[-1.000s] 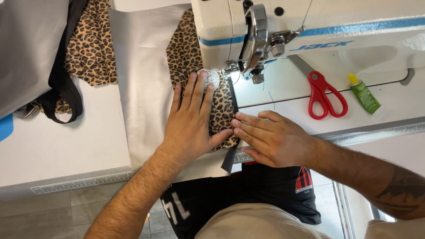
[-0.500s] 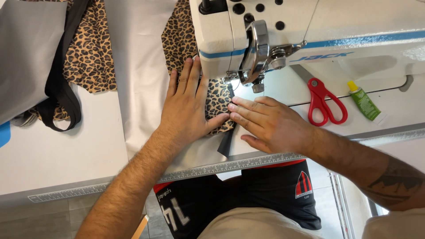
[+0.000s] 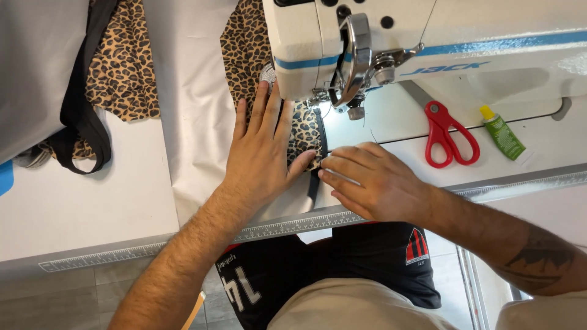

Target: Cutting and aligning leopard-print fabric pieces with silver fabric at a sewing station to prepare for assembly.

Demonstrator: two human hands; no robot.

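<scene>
Surface: white tabletop [image 3: 79,201] with a ruler strip [image 3: 153,247] along its front edge; tiled floor below.
Machine: white industrial sewing machine [image 3: 428,43] at the top, presser foot [image 3: 353,111] just above the work.
Workpiece: leopard-print fabric [image 3: 244,55] with black edging lies flat under the machine head, over a white sheet [image 3: 189,110].
Left hand [image 3: 263,153]: spread flat, fingers wide, pressing the leopard-print fabric; fingertips reach the machine head.
Right hand [image 3: 373,180]: flat, fingers together, tips touching the fabric's black edge just below the presser foot; gripping nothing.
Beside: red-handled scissors [image 3: 446,131] and a green tube [image 3: 501,131] lie right of the needle, apart from both hands.
Left side: more leopard-print cloth [image 3: 122,67] with a black strap [image 3: 79,116] and grey fabric [image 3: 33,67].
</scene>
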